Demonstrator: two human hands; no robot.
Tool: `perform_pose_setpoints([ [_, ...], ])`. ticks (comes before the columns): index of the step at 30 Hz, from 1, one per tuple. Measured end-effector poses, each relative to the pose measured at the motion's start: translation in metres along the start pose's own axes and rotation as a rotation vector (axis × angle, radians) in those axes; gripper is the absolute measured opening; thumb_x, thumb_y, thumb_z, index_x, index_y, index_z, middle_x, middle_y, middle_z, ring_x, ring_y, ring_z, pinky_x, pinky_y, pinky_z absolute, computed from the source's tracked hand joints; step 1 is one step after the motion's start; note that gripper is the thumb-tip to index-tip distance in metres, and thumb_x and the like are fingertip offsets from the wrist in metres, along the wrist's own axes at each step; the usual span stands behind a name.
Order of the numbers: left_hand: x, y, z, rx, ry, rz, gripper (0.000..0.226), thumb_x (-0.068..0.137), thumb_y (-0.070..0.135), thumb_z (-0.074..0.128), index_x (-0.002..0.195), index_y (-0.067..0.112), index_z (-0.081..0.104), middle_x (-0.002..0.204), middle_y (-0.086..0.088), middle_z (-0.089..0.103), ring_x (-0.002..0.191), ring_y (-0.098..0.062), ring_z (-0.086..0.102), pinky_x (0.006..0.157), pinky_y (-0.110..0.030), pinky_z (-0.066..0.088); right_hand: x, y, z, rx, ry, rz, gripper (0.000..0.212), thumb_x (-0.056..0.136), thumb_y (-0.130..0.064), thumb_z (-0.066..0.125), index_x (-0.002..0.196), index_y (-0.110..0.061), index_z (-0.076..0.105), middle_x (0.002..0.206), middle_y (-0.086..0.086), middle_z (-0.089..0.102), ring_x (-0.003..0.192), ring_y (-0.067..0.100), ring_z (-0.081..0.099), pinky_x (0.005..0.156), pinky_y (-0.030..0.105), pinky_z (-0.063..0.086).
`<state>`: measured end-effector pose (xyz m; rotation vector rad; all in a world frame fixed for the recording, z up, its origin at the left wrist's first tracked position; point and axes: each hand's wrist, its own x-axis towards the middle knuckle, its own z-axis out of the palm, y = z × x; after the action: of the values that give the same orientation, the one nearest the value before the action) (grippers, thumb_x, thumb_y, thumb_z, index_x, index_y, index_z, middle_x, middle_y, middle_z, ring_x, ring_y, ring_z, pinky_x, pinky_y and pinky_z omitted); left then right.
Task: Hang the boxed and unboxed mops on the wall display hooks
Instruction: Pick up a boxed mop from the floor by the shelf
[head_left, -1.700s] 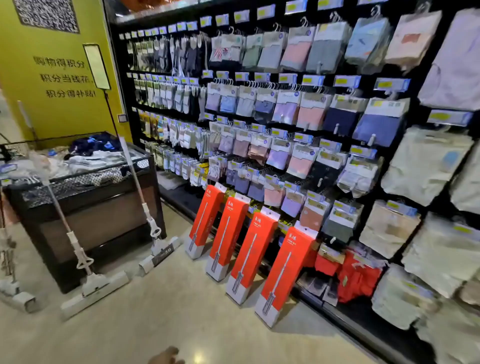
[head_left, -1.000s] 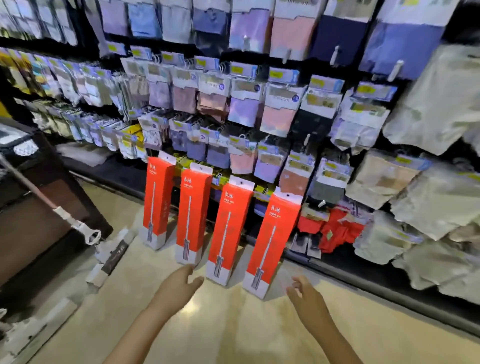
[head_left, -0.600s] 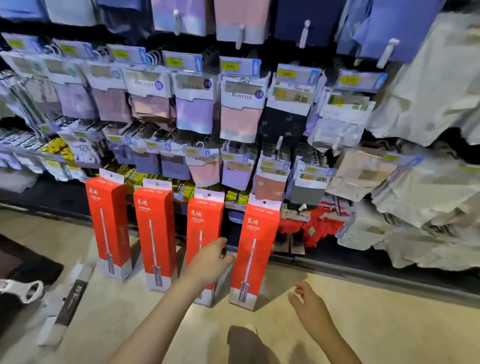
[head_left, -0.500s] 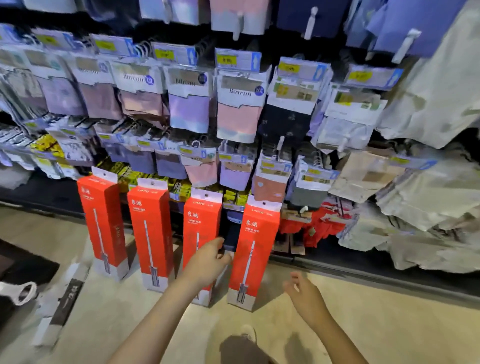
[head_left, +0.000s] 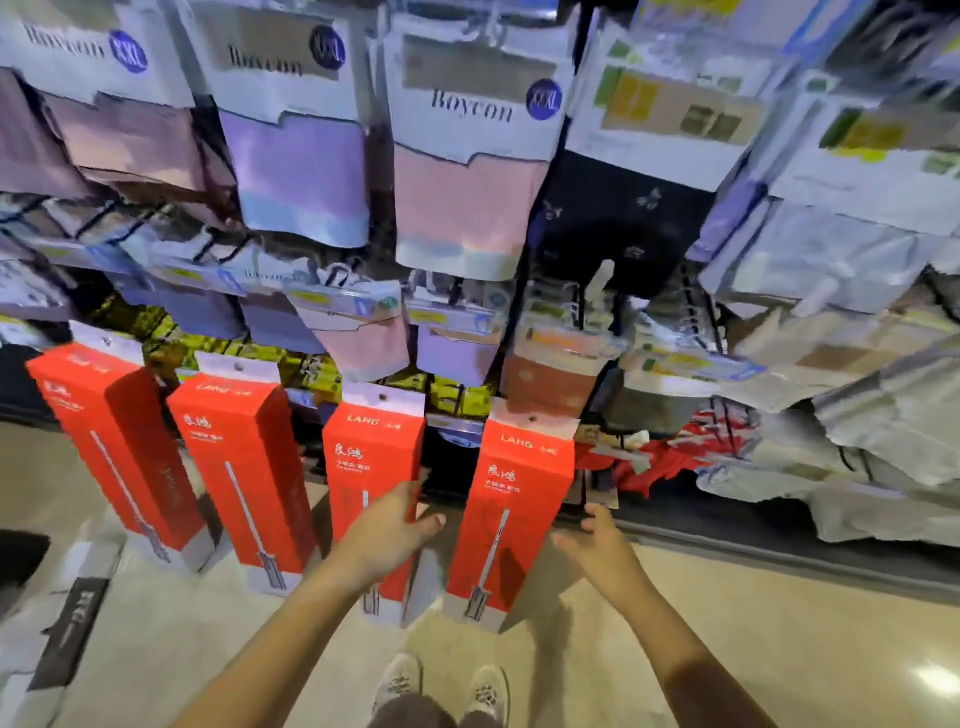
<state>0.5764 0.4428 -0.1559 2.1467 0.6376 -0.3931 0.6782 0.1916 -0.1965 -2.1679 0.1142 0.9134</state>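
I have stepped closer; the wall display now fills my view. My left hand (head_left: 387, 530), fingers curled but gripping nothing, has slid off the third tall red cardboard mop box (head_left: 371, 483) toward the gap beside the fourth red box (head_left: 514, 514). My right hand (head_left: 597, 545) hangs spread just right of that box. All four boxes lean unhung on the floor (head_left: 727, 623); pickup looks next.

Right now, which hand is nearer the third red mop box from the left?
Left. The left hand overlaps the third red mop box at its right edge, seemingly touching it. The right hand is open, beyond the fourth box.
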Motion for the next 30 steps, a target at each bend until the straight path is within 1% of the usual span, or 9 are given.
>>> perform_pose_setpoints([
  [4, 0.058, 0.003, 0.02, 0.008, -0.117, 0.021, 0.064, 0.087, 0.033, 0.066, 0.14, 0.006, 0.04, 0.138, -0.007, 0.053, 0.127, -0.023, 0.051, 0.093, -0.027, 0.042, 0.046, 0.001, 0.005, 0.065, 0.004, -0.01, 0.083, 0.08, -0.018, 0.077, 0.146, -0.009, 0.027, 0.125, -0.002, 0.046, 0.122, 0.019, 0.046, 0.093, 0.026, 0.034],
  [7, 0.098, 0.004, 0.038, -0.03, -0.165, -0.01, 0.081, 0.085, 0.035, 0.068, 0.147, 0.003, 0.026, 0.149, -0.014, 0.04, 0.135, -0.026, 0.042, 0.106, -0.033, 0.039, 0.082, 0.007, 0.01, 0.076, 0.014, -0.05, 0.08, 0.076, -0.011, 0.08, 0.141, -0.013, 0.033, 0.099, -0.025, 0.04, 0.091, -0.015, 0.043, 0.081, 0.008, 0.034],
  [9, 0.12, 0.005, 0.049, -0.038, -0.155, -0.006, 0.083, 0.084, 0.035, 0.07, 0.146, 0.002, 0.027, 0.148, -0.014, 0.042, 0.134, -0.027, 0.041, 0.106, -0.034, 0.038, 0.104, 0.011, 0.012, 0.053, 0.025, -0.082, 0.076, 0.073, -0.012, 0.082, 0.135, -0.017, 0.037, 0.1, -0.025, 0.045, 0.087, -0.025, 0.043, 0.072, 0.004, 0.036],
  [13, 0.157, 0.004, 0.068, -0.127, -0.133, 0.074, 0.069, 0.077, 0.024, 0.078, 0.134, 0.008, 0.042, 0.135, -0.003, 0.053, 0.124, -0.021, 0.05, 0.099, -0.033, 0.04, 0.129, 0.014, 0.014, 0.115, 0.038, -0.092, 0.101, 0.07, -0.011, 0.084, 0.148, -0.009, 0.02, 0.136, 0.005, 0.052, 0.126, 0.021, 0.051, 0.105, 0.04, 0.042],
  [16, 0.172, 0.0, 0.08, -0.203, -0.142, 0.135, 0.072, 0.074, 0.014, 0.08, 0.134, 0.012, 0.04, 0.127, 0.005, 0.052, 0.115, -0.014, 0.05, 0.092, -0.027, 0.039, 0.139, 0.02, 0.016, 0.117, 0.022, -0.161, 0.085, 0.069, -0.002, 0.083, 0.137, -0.015, 0.033, 0.113, -0.008, 0.062, 0.097, -0.022, 0.055, 0.081, 0.003, 0.045],
  [18, 0.176, -0.004, 0.086, -0.279, -0.178, 0.162, 0.072, 0.072, 0.009, 0.081, 0.13, 0.021, 0.04, 0.119, 0.007, 0.057, 0.11, -0.011, 0.056, 0.089, -0.023, 0.043, 0.144, 0.025, 0.019, 0.11, 0.035, -0.218, 0.074, 0.069, 0.005, 0.08, 0.121, -0.026, 0.037, 0.099, -0.015, 0.059, 0.078, -0.034, 0.048, 0.061, -0.008, 0.036],
  [22, 0.173, -0.014, 0.096, -0.313, -0.126, 0.198, 0.068, 0.068, 0.009, 0.082, 0.117, 0.038, 0.044, 0.108, 0.015, 0.057, 0.094, 0.014, 0.055, 0.086, -0.016, 0.046, 0.143, 0.026, 0.021, 0.168, 0.075, -0.232, 0.073, 0.065, 0.003, 0.083, 0.119, -0.026, 0.044, 0.103, -0.006, 0.058, 0.081, -0.029, 0.05, 0.064, -0.004, 0.04],
  [26, 0.167, -0.026, 0.09, -0.149, -0.135, 0.151, 0.091, 0.062, 0.021, 0.087, 0.137, 0.029, 0.036, 0.111, 0.0, 0.043, 0.105, -0.013, 0.044, 0.087, -0.028, 0.039, 0.132, 0.03, 0.025, 0.106, 0.056, -0.202, 0.079, 0.059, -0.009, 0.089, 0.121, -0.032, 0.046, 0.104, -0.008, 0.047, 0.096, -0.019, 0.039, 0.074, 0.007, 0.035],
  [30, 0.158, -0.036, 0.084, -0.076, -0.212, 0.149, 0.096, 0.062, 0.02, 0.088, 0.141, 0.027, 0.033, 0.12, -0.002, 0.044, 0.11, -0.013, 0.043, 0.093, -0.029, 0.037, 0.123, 0.04, 0.027, 0.137, -0.012, -0.157, 0.092, 0.057, -0.013, 0.091, 0.134, -0.024, 0.042, 0.125, 0.003, 0.051, 0.118, 0.016, 0.052, 0.102, 0.04, 0.045],
])
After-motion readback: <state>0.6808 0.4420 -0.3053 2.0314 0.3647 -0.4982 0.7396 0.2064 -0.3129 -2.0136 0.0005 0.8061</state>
